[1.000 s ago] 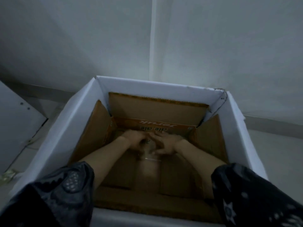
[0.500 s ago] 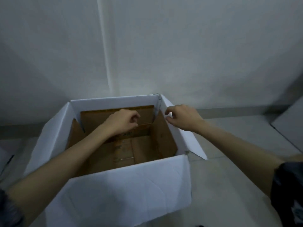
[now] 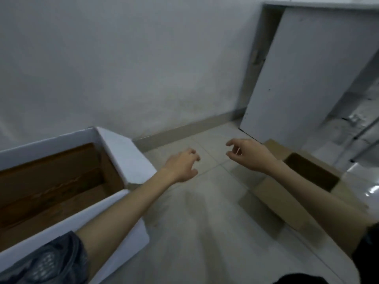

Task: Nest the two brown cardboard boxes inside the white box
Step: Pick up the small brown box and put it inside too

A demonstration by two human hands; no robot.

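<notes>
The white box (image 3: 125, 152) stands on the floor at the left, open at the top. A brown cardboard box (image 3: 61, 181) sits inside it, its walls lining the white ones. A second brown cardboard box (image 3: 266, 193) stands open on the floor at the right, partly hidden behind my right forearm. My left hand (image 3: 182, 165) hovers over the bare tiles between the two, fingers loosely curled and holding nothing. My right hand (image 3: 248, 154) is raised just left of the second brown box, fingers apart and empty.
A white wall with a grey skirting board (image 3: 184, 130) runs behind. A white door (image 3: 303, 74) stands ajar at the right, just behind the brown box. Pale floor tiles (image 3: 205, 232) lie between the boxes.
Both hands came out of the white box and swung right over the floor. My view turned right, bringing the second brown box and the door into sight.
</notes>
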